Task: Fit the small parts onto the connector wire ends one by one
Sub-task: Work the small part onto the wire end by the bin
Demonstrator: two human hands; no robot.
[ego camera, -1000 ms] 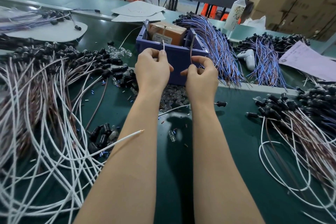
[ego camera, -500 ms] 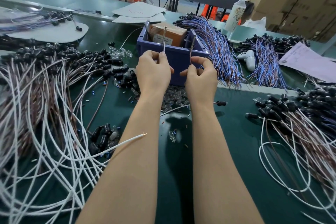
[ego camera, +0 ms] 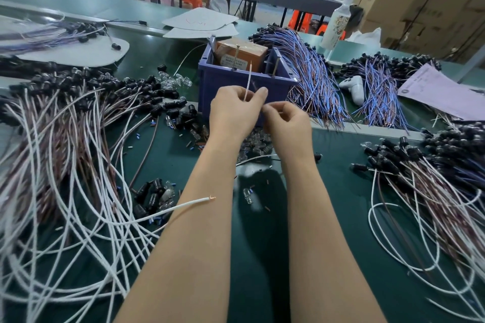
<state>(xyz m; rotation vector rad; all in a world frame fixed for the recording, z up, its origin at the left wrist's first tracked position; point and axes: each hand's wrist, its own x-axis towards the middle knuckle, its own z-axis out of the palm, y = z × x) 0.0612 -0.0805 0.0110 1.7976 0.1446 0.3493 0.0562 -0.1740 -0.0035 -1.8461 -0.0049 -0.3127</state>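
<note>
My left hand point(ego camera: 233, 113) pinches a white wire point(ego camera: 248, 81) upright, just before the bin point(ego camera: 225, 86); my right hand point(ego camera: 287, 123) has its fingers curled and pinched beside it, but whether they hold a part I cannot tell; clear parts point(ego camera: 258, 139) lie on the tabletop point(ego camera: 262, 244) below; left pile point(ego camera: 65, 139) and right pile point(ego camera: 433, 178) are both big; likely plenty left.

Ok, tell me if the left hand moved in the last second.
Yes. Against the blue bin, the left hand, pinching a white wire, has shifted right, closing the gap to the right hand.
</note>
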